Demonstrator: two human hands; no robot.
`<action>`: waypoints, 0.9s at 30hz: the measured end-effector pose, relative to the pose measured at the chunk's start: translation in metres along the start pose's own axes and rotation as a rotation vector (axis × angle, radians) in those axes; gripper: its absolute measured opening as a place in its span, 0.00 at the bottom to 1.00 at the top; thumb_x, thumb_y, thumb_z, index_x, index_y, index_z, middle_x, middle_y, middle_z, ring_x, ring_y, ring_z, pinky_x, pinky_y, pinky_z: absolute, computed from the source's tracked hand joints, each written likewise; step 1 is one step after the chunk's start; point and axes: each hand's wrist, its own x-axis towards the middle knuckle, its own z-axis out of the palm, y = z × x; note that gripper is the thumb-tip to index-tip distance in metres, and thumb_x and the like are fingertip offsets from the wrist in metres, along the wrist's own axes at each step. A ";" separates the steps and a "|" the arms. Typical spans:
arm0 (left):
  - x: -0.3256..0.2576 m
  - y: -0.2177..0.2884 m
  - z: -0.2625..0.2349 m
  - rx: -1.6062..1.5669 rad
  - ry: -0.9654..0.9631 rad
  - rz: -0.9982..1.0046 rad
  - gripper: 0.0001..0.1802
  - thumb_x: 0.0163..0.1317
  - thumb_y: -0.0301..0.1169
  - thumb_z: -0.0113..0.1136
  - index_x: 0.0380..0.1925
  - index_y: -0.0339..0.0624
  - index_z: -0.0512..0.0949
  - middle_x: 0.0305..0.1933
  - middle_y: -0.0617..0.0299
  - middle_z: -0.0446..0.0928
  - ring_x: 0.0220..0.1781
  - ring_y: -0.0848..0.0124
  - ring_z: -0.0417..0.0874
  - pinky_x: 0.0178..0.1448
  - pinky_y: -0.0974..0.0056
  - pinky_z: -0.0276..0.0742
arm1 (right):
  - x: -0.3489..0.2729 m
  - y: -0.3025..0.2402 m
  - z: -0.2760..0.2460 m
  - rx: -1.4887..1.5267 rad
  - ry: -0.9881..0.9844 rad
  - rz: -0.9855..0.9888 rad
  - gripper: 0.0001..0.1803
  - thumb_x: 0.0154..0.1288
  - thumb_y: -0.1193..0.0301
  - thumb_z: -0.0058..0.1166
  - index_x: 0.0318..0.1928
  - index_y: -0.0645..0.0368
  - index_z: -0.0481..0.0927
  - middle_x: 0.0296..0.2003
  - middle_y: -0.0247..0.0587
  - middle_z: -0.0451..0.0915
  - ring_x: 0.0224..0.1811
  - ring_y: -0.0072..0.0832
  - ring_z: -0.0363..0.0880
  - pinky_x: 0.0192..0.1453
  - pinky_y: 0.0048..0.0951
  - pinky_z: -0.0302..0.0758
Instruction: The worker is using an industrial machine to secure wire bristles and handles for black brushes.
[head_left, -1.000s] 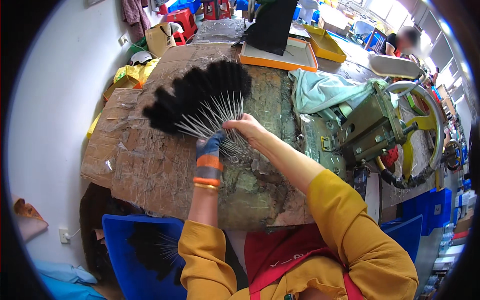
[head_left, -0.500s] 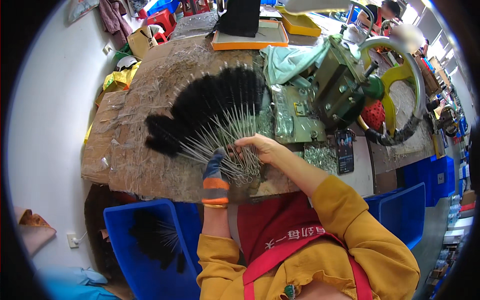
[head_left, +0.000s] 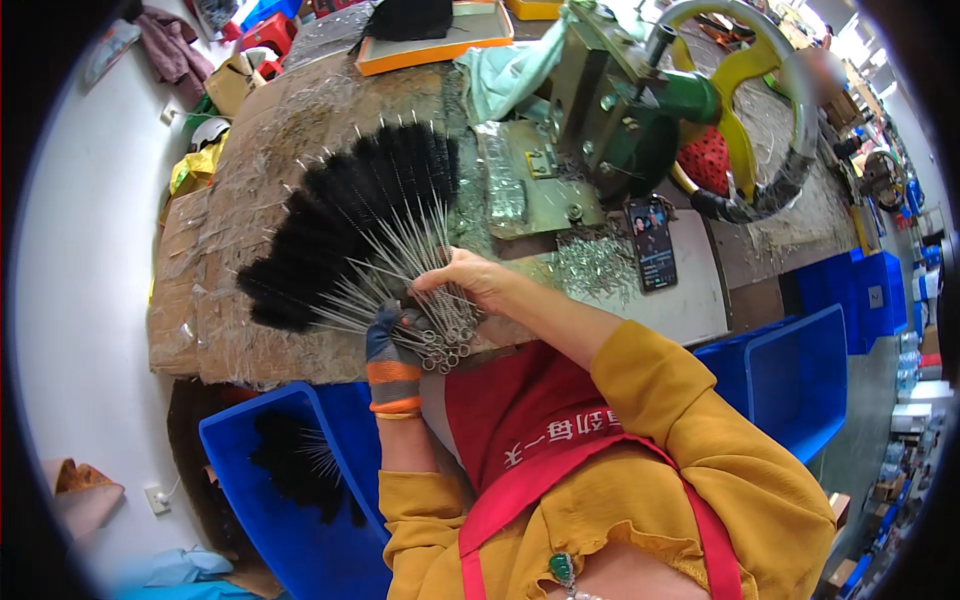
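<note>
Brushes, a fanned bundle of black-bristled twisted-wire bottle brushes (head_left: 345,225), we clench at the looped ends in our gloved left hand (head_left: 395,345), bristles pointing away up-left, right hand (head_left: 470,285) grasping the stems just beside it

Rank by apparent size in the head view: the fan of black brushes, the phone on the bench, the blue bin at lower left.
1. Blue bin, though nearer the camera.
2. Fan of black brushes.
3. Phone.
</note>
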 end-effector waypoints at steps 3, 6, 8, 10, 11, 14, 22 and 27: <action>0.011 -0.007 -0.021 0.136 -0.010 0.068 0.07 0.56 0.30 0.56 0.29 0.37 0.75 0.21 0.66 0.68 0.22 0.72 0.69 0.27 0.70 0.67 | -0.002 0.016 0.005 -0.092 0.085 -0.131 0.34 0.40 0.78 0.67 0.49 0.68 0.64 0.36 0.46 0.75 0.33 0.31 0.77 0.35 0.28 0.77; 0.019 -0.016 -0.029 0.388 0.275 0.118 0.08 0.56 0.31 0.58 0.25 0.38 0.75 0.24 0.65 0.71 0.24 0.73 0.71 0.28 0.70 0.67 | -0.008 0.024 0.018 -0.176 0.126 -0.195 0.33 0.44 0.82 0.61 0.53 0.66 0.62 0.41 0.44 0.73 0.37 0.27 0.76 0.38 0.26 0.77; 0.012 -0.023 -0.026 0.403 0.245 0.128 0.08 0.55 0.32 0.59 0.24 0.39 0.75 0.25 0.64 0.73 0.25 0.73 0.72 0.28 0.70 0.67 | -0.013 0.024 0.026 -0.277 0.234 -0.202 0.31 0.43 0.84 0.58 0.51 0.66 0.63 0.37 0.42 0.73 0.35 0.27 0.76 0.34 0.26 0.77; -0.004 -0.021 -0.020 0.377 0.253 0.151 0.08 0.55 0.32 0.59 0.25 0.38 0.76 0.25 0.64 0.73 0.25 0.73 0.72 0.28 0.70 0.67 | -0.020 0.017 0.032 -0.184 0.249 -0.142 0.25 0.44 0.85 0.54 0.46 0.66 0.63 0.31 0.44 0.72 0.24 0.29 0.75 0.20 0.27 0.75; -0.014 -0.017 -0.018 0.341 0.274 0.170 0.08 0.55 0.32 0.59 0.27 0.37 0.76 0.24 0.65 0.72 0.24 0.73 0.71 0.28 0.70 0.67 | -0.024 0.013 0.034 -0.080 0.234 -0.118 0.23 0.45 0.84 0.54 0.45 0.65 0.63 0.29 0.44 0.72 0.21 0.28 0.74 0.19 0.26 0.74; -0.050 0.019 -0.031 0.194 0.080 0.212 0.12 0.56 0.30 0.56 0.38 0.34 0.75 0.18 0.70 0.66 0.20 0.77 0.66 0.25 0.72 0.63 | -0.037 -0.005 0.029 -0.043 0.210 -0.061 0.23 0.46 0.82 0.55 0.41 0.68 0.58 0.24 0.47 0.72 0.19 0.29 0.74 0.15 0.29 0.71; -0.067 0.136 -0.105 0.445 0.127 0.266 0.17 0.58 0.29 0.54 0.49 0.36 0.73 0.14 0.71 0.58 0.15 0.80 0.58 0.17 0.73 0.52 | -0.058 -0.042 0.009 -0.412 0.144 -0.441 0.23 0.46 0.80 0.54 0.39 0.68 0.54 0.19 0.47 0.71 0.16 0.28 0.72 0.15 0.30 0.69; -0.001 0.184 -0.078 0.924 0.569 0.264 0.12 0.56 0.37 0.60 0.19 0.46 0.73 0.11 0.73 0.56 0.10 0.79 0.54 0.14 0.70 0.48 | -0.059 -0.052 0.014 -1.065 0.507 -0.646 0.24 0.47 0.81 0.47 0.45 0.70 0.54 0.31 0.63 0.74 0.35 0.57 0.75 0.37 0.48 0.72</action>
